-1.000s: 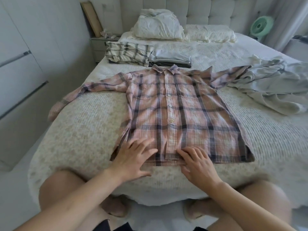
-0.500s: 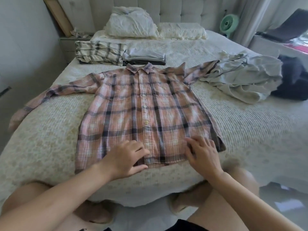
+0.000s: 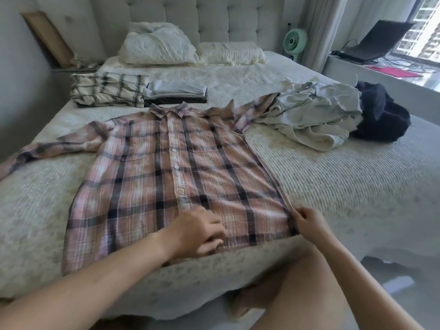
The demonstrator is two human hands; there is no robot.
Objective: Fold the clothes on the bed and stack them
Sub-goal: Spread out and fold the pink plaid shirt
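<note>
At lower right of centre, the right hand point(image 3: 307, 222) pinches the hem corner of the pink plaid shirt point(image 3: 171, 177), while the left hand point(image 3: 197, 231) rests on the hem at centre, fingers curled — the shirt's long axis runs up-frame toward folded stacks point(image 3: 140, 92); no legible labels or writing.

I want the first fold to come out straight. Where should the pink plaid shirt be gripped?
Likely along the plaid shirt's right side edge, from the right: hem corner, which the right hand already pinches, plus the shoulder. It lies flat, buttoned, front up, so that edge lifts cleanly.
</note>
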